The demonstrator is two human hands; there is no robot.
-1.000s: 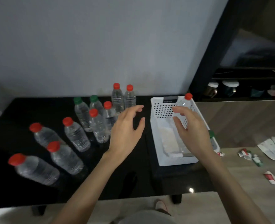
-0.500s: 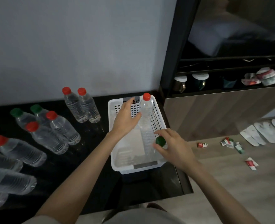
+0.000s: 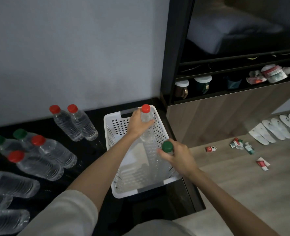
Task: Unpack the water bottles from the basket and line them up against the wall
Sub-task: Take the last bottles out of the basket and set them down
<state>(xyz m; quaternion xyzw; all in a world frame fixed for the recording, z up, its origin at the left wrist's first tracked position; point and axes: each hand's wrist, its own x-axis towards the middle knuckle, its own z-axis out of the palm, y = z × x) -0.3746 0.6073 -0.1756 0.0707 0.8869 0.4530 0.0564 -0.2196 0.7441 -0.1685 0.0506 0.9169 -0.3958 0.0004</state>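
Observation:
A white perforated basket [image 3: 122,193] sits on the black table [image 3: 96,147] near its right end. Inside it stand two clear bottles. My left hand [image 3: 137,124] grips the red-capped bottle [image 3: 146,116] at its shoulder, by the basket's far right corner. My right hand [image 3: 176,156] grips the neck of the green-capped bottle [image 3: 167,146] along the basket's right wall. Two red-capped bottles [image 3: 74,123] stand close to the grey wall [image 3: 76,57]. Several more bottles with red or green caps [image 3: 38,155] stand further left on the table.
A dark shelf unit [image 3: 225,86] with mugs and packets stands right of the table. The table's right edge drops to a wooden floor [image 3: 242,181] strewn with small packets [image 3: 239,144] and a row of white slippers [image 3: 277,128].
The camera view swung right. My left hand moved from above the table into the basket and closed round the red-capped bottle. My right hand took hold of the green-capped bottle.

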